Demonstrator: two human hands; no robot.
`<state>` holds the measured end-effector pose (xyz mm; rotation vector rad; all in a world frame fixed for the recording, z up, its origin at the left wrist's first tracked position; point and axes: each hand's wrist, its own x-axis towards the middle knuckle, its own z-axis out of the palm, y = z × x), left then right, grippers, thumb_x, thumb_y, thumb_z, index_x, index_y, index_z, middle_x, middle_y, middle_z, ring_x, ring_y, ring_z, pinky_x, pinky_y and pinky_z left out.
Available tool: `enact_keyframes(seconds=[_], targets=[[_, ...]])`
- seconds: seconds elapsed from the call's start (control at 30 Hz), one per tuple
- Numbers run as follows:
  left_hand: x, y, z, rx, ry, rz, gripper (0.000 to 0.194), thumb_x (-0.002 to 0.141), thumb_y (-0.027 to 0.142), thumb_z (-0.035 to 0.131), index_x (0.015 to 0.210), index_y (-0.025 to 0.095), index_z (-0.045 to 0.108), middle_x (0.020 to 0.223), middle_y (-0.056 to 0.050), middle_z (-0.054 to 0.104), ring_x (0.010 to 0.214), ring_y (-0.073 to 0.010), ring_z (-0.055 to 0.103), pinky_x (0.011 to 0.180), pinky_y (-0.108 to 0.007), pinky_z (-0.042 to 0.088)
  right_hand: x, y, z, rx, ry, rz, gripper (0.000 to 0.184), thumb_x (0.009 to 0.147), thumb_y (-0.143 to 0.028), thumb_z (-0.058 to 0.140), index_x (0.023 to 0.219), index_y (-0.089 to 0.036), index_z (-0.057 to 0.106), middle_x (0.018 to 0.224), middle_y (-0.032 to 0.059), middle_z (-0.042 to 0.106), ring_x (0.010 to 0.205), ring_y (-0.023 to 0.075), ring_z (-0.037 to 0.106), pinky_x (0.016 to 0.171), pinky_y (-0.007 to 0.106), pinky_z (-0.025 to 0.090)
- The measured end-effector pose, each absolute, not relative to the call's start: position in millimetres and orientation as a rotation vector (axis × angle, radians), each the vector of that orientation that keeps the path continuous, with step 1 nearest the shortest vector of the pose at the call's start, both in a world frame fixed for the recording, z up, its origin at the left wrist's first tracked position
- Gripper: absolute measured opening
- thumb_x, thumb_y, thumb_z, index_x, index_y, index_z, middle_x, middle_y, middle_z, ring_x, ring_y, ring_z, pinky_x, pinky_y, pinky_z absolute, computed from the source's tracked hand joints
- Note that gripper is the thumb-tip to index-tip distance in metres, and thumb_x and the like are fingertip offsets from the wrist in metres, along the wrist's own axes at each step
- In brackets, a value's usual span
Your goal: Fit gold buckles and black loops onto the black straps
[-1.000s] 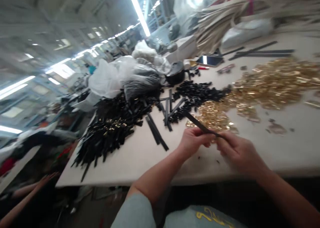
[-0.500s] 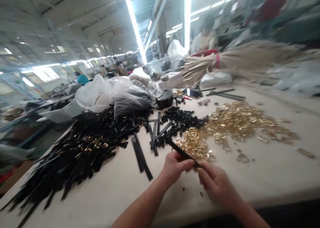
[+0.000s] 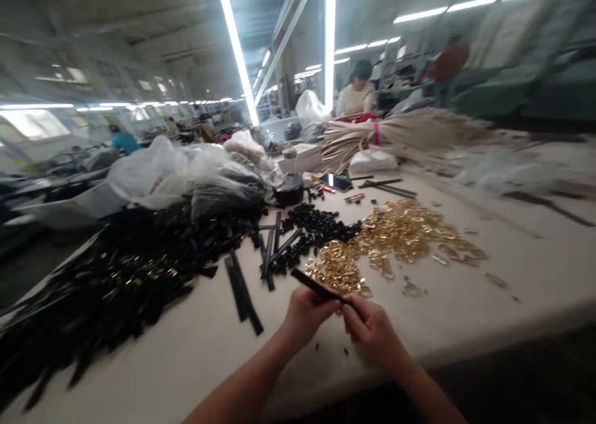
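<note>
My left hand (image 3: pixel 307 315) and my right hand (image 3: pixel 370 329) meet over the near part of a white table (image 3: pixel 465 306). Both are closed on one thin black strap (image 3: pixel 313 285), which slants up and to the left from between them. The right hand's fingers pinch the strap's near end; whether they also hold a small metal piece I cannot make out. A heap of gold metal buckles (image 3: pixel 395 241) lies just beyond the hands. A pile of small black parts (image 3: pixel 316 225) lies behind that.
A big heap of black straps (image 3: pixel 135 269) covers the table's left side, with loose black strips (image 3: pixel 242 290) beside it. Clear plastic bags (image 3: pixel 186 172), a black pot (image 3: pixel 288 191), a phone (image 3: pixel 336 180) and bundled beige strips (image 3: pixel 410 135) lie farther back. People sit beyond.
The view has lifted from the table's edge to show the hall. My hands have kept hold of the black strap the whole time.
</note>
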<state>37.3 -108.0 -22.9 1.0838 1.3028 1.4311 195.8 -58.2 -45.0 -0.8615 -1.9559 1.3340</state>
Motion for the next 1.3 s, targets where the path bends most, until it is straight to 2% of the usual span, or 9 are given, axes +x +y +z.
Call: enact_keyframes(seconds=[0.17, 0.33, 0.5, 0.67, 0.9, 1.03, 1.1, 1.2, 1.3], targets=[[21.7, -107.8, -15.9, 0.975, 1.162, 1.304, 0.027, 0.064, 0.03, 0.08, 0.084, 0.013, 0.076, 0.07, -0.005, 0.068, 0.063, -0.0139, 0.059, 0.066, -0.027, 0.048, 193.7, -53.4, -39.3, -0.843, -1.989, 1.345, 0.027, 0.091, -0.039, 0.051, 0.076, -0.018, 0.057, 0.05, -0.0039, 0.052, 0.042, 0.0102, 0.047, 0.046, 0.022, 0.038], [16.0, -109.8, -16.4, 0.937, 1.081, 1.214, 0.038, 0.063, 0.028, 0.083, 0.098, 0.015, 0.075, 0.079, -0.006, 0.072, 0.065, -0.0131, 0.06, 0.064, -0.025, 0.049, 196.7, -55.7, -33.6, -0.794, -1.964, 1.441, 0.023, 0.091, -0.034, 0.048, 0.078, -0.017, 0.057, 0.05, -0.0049, 0.05, 0.042, 0.0085, 0.044, 0.045, 0.021, 0.036], [17.3, -109.8, -17.7, 0.951, 1.121, 1.216, 0.038, 0.061, 0.031, 0.084, 0.094, 0.015, 0.076, 0.071, -0.005, 0.07, 0.06, -0.012, 0.058, 0.06, -0.025, 0.049, 197.1, -55.1, -32.3, -0.772, -1.998, 1.426, 0.021, 0.092, -0.031, 0.049, 0.077, -0.018, 0.056, 0.052, -0.005, 0.05, 0.044, 0.0078, 0.044, 0.046, 0.02, 0.036], [22.3, -107.9, -17.1, 0.957, 1.196, 1.247, 0.032, 0.061, 0.032, 0.084, 0.088, 0.015, 0.078, 0.071, -0.004, 0.07, 0.058, -0.011, 0.056, 0.059, -0.025, 0.048, 198.6, -53.4, -31.9, -0.706, -1.944, 1.521, 0.026, 0.093, -0.037, 0.049, 0.076, -0.018, 0.055, 0.053, -0.004, 0.053, 0.044, 0.0086, 0.048, 0.048, 0.021, 0.04], [17.4, -110.2, -19.8, 0.827, 1.207, 1.24, 0.035, 0.066, 0.033, 0.081, 0.095, 0.014, 0.076, 0.07, -0.004, 0.069, 0.059, -0.0099, 0.058, 0.059, -0.022, 0.047, 196.9, -54.1, -31.9, -0.686, -1.859, 1.711, 0.035, 0.089, -0.05, 0.057, 0.088, -0.015, 0.06, 0.067, 0.0024, 0.065, 0.054, 0.0121, 0.061, 0.053, 0.024, 0.05], [10.9, -110.4, -21.0, 0.631, 1.14, 1.303, 0.037, 0.065, 0.031, 0.083, 0.096, 0.013, 0.074, 0.076, -0.005, 0.07, 0.06, -0.0084, 0.059, 0.06, -0.02, 0.049, 195.3, -51.0, -34.5, -0.676, -1.762, 1.715, 0.046, 0.088, -0.053, 0.059, 0.113, -0.015, 0.057, 0.081, 0.0063, 0.07, 0.066, 0.0157, 0.068, 0.063, 0.029, 0.056], [5.9, -112.5, -19.4, 0.523, 1.121, 1.374, 0.039, 0.063, 0.03, 0.084, 0.095, 0.013, 0.073, 0.077, -0.005, 0.07, 0.06, -0.0079, 0.06, 0.061, -0.019, 0.05, 194.1, -50.7, -33.4, -0.689, -1.695, 1.718, 0.052, 0.086, -0.055, 0.06, 0.118, -0.015, 0.055, 0.085, 0.008, 0.071, 0.071, 0.0184, 0.07, 0.07, 0.033, 0.058], [-8.3, -122.5, -13.5, 0.365, 1.122, 1.524, 0.039, 0.061, 0.026, 0.086, 0.095, 0.012, 0.072, 0.074, -0.004, 0.069, 0.059, -0.0074, 0.061, 0.059, -0.017, 0.052, 194.6, -55.6, -26.6, -0.76, -1.627, 1.681, 0.05, 0.082, -0.057, 0.063, 0.111, -0.017, 0.06, 0.087, 0.0093, 0.073, 0.076, 0.0216, 0.071, 0.076, 0.038, 0.06], [-45.2, -137.1, -7.0, 0.238, 1.15, 1.756, 0.03, 0.067, 0.021, 0.081, 0.094, 0.012, 0.071, 0.073, -0.003, 0.068, 0.059, -0.0075, 0.062, 0.06, -0.017, 0.053, 200.3, -54.7, -30.8, -0.905, -1.698, 1.61, 0.042, 0.076, -0.056, 0.069, 0.101, -0.022, 0.067, 0.088, 0.0098, 0.074, 0.075, 0.0258, 0.072, 0.073, 0.041, 0.062]])
